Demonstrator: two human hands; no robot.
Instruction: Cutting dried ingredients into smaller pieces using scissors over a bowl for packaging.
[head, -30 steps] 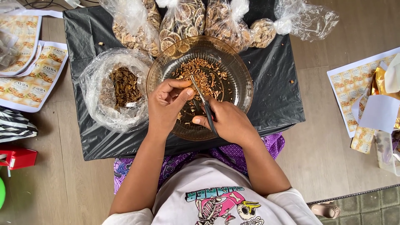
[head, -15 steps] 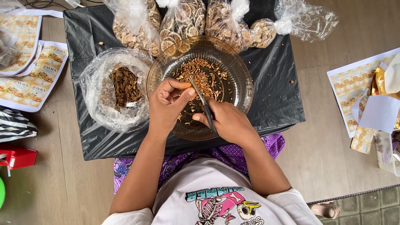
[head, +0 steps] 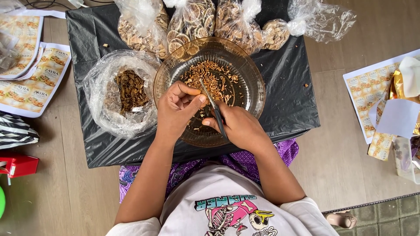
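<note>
Little moved since before: my right hand (head: 238, 129) gripped scissors (head: 213, 109) over the bowl (head: 251, 83); left hand (head: 177, 109) pinched something unclear. Cut bits (head: 210, 78) lay heaped in the bowl, more in bag (head: 127, 89) beside it.

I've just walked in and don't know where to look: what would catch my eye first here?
Most striking is the clear glass bowl at the centre of the black plastic sheet, with a heap of chopped brown dried bits inside. Over it, the right hand holds scissors, while the left hand pinches something small at the blades. Along the sheet's far edge lie clear bags of dried slices.
</note>
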